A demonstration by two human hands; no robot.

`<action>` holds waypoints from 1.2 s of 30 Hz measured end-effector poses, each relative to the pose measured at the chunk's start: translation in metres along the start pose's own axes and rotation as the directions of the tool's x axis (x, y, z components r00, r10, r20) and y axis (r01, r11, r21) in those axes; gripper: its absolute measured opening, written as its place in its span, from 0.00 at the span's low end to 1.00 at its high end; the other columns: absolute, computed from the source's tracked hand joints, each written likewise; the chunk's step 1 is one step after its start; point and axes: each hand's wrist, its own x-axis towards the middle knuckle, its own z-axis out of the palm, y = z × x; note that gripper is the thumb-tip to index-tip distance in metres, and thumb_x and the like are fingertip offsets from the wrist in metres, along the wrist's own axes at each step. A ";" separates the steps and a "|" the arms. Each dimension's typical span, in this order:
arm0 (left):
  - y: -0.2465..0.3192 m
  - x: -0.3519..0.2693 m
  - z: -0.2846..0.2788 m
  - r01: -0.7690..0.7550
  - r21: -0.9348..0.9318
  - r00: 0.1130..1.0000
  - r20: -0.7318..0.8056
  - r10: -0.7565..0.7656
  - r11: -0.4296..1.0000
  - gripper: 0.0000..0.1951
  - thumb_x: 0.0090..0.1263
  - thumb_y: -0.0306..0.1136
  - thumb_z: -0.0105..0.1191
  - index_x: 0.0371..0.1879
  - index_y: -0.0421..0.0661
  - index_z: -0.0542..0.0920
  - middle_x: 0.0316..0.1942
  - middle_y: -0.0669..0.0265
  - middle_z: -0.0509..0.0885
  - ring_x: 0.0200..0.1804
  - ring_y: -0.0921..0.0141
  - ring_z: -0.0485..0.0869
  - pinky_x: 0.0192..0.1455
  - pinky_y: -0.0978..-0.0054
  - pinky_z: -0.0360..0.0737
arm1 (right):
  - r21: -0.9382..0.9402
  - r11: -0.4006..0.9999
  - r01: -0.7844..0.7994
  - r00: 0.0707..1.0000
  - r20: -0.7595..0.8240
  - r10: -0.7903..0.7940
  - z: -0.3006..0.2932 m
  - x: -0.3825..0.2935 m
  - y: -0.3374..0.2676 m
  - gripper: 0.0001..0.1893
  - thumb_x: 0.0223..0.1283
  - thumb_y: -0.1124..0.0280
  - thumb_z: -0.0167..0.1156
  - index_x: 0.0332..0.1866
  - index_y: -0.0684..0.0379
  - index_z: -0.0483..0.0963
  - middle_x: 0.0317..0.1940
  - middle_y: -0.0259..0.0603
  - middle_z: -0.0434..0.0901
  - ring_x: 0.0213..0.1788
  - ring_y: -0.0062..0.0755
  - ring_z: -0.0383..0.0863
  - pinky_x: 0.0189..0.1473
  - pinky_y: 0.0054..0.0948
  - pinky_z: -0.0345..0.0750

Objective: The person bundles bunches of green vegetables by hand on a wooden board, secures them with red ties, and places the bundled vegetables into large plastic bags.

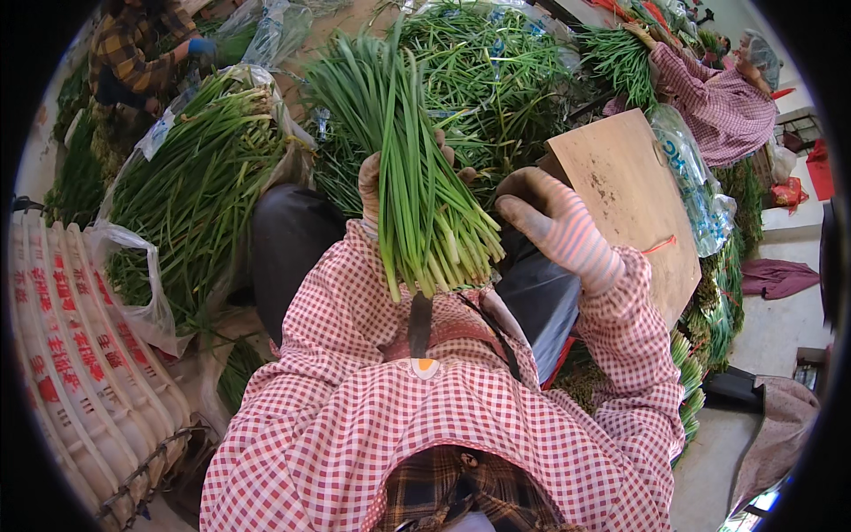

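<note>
A thick bunch of green garlic chives (415, 166) lies across my gloved left hand (369, 189), its pale cut ends toward my lap and the leaf tips pointing away. My left thumb shows on one side and some fingertips on the other; the palm is hidden under the stems. To the right of the bunch, apart from it, is my right hand (555, 216) in a striped knit glove. Its fingers curl loosely with a gap from the thumb, and I see nothing in them. Beyond the bunch spreads a heap of loose chives (492, 73) on plastic film.
A wooden board (628, 199) with a red tie on it stands by my right knee. At left are a plastic bag full of chives (199, 179) and a white plastic basket (86, 346) bearing red writing. Two other people (715, 100) handle greens at upper left and right. Tied bundles (688, 379) lie at right.
</note>
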 end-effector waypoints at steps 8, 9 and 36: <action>0.010 0.015 0.007 -0.028 0.236 0.990 -0.128 0.060 0.971 0.34 0.62 0.52 0.56 0.63 0.41 0.71 0.55 0.56 0.79 0.57 0.59 0.80 0.66 0.49 0.73 | -0.501 0.864 0.044 0.995 0.102 0.009 0.029 0.013 -0.010 0.16 0.55 0.63 0.66 0.40 0.66 0.76 0.28 0.50 0.81 0.33 0.40 0.83 0.38 0.36 0.78; 0.015 0.018 0.010 -0.030 0.242 0.991 -0.121 0.061 0.970 0.34 0.63 0.52 0.56 0.63 0.41 0.71 0.55 0.57 0.79 0.57 0.59 0.79 0.66 0.48 0.73 | -0.401 0.916 -0.006 0.990 0.125 0.061 0.026 0.017 -0.016 0.16 0.55 0.62 0.64 0.40 0.66 0.76 0.30 0.53 0.82 0.36 0.46 0.84 0.40 0.38 0.79; 0.005 0.057 0.027 0.022 0.488 0.927 -0.336 0.165 0.872 0.34 0.59 0.48 0.66 0.61 0.41 0.73 0.53 0.58 0.81 0.54 0.60 0.81 0.59 0.60 0.81 | -0.426 0.902 -0.071 0.997 -0.065 0.048 0.014 0.059 -0.025 0.25 0.47 0.64 0.75 0.47 0.68 0.74 0.27 0.37 0.79 0.29 0.24 0.76 0.34 0.28 0.77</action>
